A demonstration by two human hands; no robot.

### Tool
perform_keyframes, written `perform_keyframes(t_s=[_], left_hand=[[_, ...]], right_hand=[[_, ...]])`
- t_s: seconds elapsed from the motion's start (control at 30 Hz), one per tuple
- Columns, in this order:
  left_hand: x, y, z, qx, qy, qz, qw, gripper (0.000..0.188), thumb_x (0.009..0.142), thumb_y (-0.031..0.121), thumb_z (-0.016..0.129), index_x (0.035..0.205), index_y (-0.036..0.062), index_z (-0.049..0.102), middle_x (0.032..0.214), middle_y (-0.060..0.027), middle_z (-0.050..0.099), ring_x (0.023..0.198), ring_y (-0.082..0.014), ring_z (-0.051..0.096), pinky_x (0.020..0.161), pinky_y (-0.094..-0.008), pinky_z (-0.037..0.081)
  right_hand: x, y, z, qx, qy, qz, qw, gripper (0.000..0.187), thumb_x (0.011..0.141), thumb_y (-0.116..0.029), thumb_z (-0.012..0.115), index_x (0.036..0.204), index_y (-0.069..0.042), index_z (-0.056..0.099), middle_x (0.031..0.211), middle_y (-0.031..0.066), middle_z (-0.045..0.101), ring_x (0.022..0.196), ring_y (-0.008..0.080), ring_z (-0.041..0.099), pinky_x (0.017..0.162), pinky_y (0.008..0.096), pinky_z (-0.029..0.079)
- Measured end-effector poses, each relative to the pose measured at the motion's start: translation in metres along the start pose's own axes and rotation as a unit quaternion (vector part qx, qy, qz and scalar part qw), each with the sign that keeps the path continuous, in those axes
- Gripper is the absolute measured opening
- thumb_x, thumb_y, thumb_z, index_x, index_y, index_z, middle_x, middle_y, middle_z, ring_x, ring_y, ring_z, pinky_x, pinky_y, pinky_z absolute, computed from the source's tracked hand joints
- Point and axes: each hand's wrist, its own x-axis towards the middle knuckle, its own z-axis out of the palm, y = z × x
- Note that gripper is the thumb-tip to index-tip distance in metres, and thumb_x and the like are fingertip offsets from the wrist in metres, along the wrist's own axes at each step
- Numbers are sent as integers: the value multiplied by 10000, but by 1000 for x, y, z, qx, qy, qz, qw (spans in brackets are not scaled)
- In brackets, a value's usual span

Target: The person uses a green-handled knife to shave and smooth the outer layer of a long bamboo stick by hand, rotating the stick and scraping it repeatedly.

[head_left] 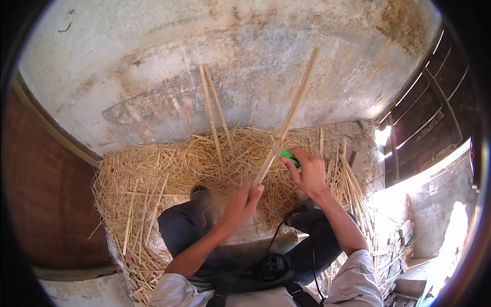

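A long pale bamboo strip [298,92] slants up and away from my lap toward the wall. My left hand [239,205] is closed around its near end. In my right hand [310,176] is a green-handled cutter knife [290,157], its front end against the strip's side a little beyond my left hand. The blade is too small to make out clearly. Two more bamboo strips [208,102] lean against the wall, left of the one I hold, with their lower ends in the shavings.
Straw-like bamboo shavings [169,153] cover the floor around my legs. Loose strips lie at left [140,220] and right [353,189]. A stained wall [169,46] rises ahead, with a brown wooden panel [56,179] at left and dark slatted boards [429,107] at right.
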Motion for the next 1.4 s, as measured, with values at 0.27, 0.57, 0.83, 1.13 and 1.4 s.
perform_keyframes(t_s=[0.27, 0.57, 0.83, 1.13, 1.4], left_hand=[[2, 0, -2, -13, 14, 12, 1000, 271, 1114, 275, 622, 1068, 10, 586, 664, -73, 531, 584, -118, 477, 549, -352, 373], [3, -6, -1, 23, 50, 43, 998, 297, 1103, 293, 652, 1058, 14, 563, 632, -157, 534, 518, -252, 528, 529, -413, 393], [1, -2, 1, 33, 50, 36, 998, 311, 1105, 300, 649, 1022, 14, 556, 611, -134, 534, 510, -233, 516, 513, -404, 389], [0, -2, 3, -6, 7, 19, 1000, 359, 1141, 345, 578, 965, 38, 516, 575, -88, 524, 483, -196, 525, 494, -390, 386], [4, -5, 0, -211, -81, -73, 971, 381, 1195, 359, 446, 935, 88, 511, 724, 31, 462, 634, -75, 442, 602, -274, 385]], right_hand=[[-16, -10, 16, -8, -33, -94, 995, 251, 982, -320, 785, 1076, -90, 746, 864, 81, 721, 662, 307, 719, 568, 399, 561], [-17, -12, 21, -23, -15, -92, 995, 252, 978, -333, 790, 1081, -106, 755, 861, 64, 727, 643, 292, 713, 541, 402, 552], [-7, -2, 11, -35, 9, -60, 998, 254, 974, -313, 798, 1087, -88, 765, 916, 88, 758, 679, 309, 734, 571, 407, 564], [6, 17, 3, 137, -72, 81, 985, 261, 1037, -310, 728, 1106, -64, 782, 872, 151, 746, 706, 319, 735, 642, 435, 559], [-5, -1, 8, 86, -82, -9, 993, 253, 1013, -300, 749, 1108, -67, 774, 906, 134, 753, 723, 333, 727, 651, 435, 559]])
